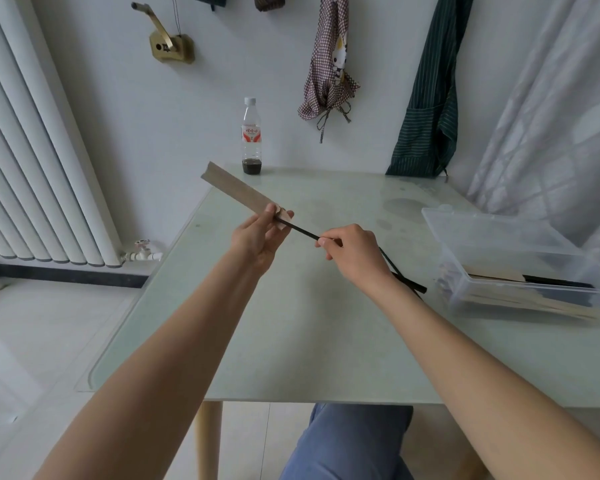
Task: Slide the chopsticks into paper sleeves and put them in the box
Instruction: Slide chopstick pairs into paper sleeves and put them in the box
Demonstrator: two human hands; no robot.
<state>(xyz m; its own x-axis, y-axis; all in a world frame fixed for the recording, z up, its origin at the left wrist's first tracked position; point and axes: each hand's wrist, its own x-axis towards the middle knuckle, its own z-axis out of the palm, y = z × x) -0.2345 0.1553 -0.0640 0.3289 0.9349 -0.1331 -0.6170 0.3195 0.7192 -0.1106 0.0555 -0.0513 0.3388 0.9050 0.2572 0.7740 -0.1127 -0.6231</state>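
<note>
Both hands raised: left hand pinching paper sleeve, right hand gripping chopsticks.

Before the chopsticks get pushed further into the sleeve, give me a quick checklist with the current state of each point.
1. Left hand grips the paper sleeve at its open end: ok.
2. Right hand pinches the black chopsticks: ok.
3. Chopstick tips are at the sleeve mouth: ok; how far in they sit, cannot tell.
4. Both chopsticks aligned: not ok, their rear ends cross behind the right wrist.
5. Sleeve straight: ok along most of its length; the far end looks folded.
6. Clear plastic box is open at the right on the table, with sleeved pairs already inside: ok.
</note>
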